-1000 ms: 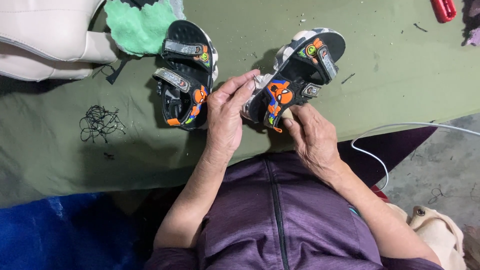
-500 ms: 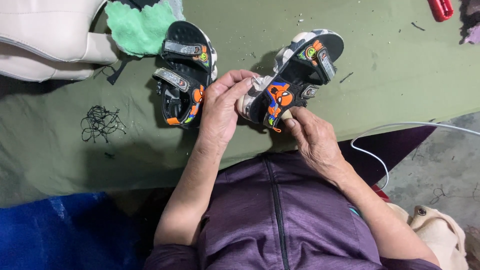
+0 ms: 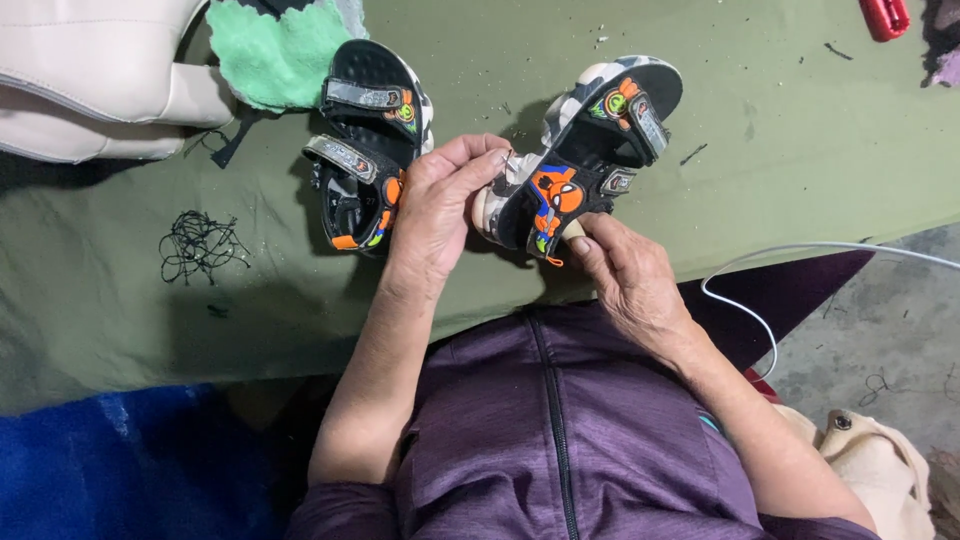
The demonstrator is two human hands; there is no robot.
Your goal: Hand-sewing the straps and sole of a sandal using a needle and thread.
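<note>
Two small black sandals with orange, blue and green cartoon patches lie on a green cloth-covered table. The right sandal is tilted on its side, and both my hands are on its heel end. My left hand pinches the back of it with fingertips together; something thin and shiny shows at the fingertips. My right hand grips the heel from below, thumb against the orange patch. The left sandal rests flat beside my left hand, untouched.
A green foam piece and a cream padded object sit at the far left. A tangle of black thread lies on the cloth. A red tool is at the far right. A white cable hangs off the table's edge.
My left hand's fingers have closed into a pinch at the sandal's heel. The sandal has turned slightly. My right hand stays under it.
</note>
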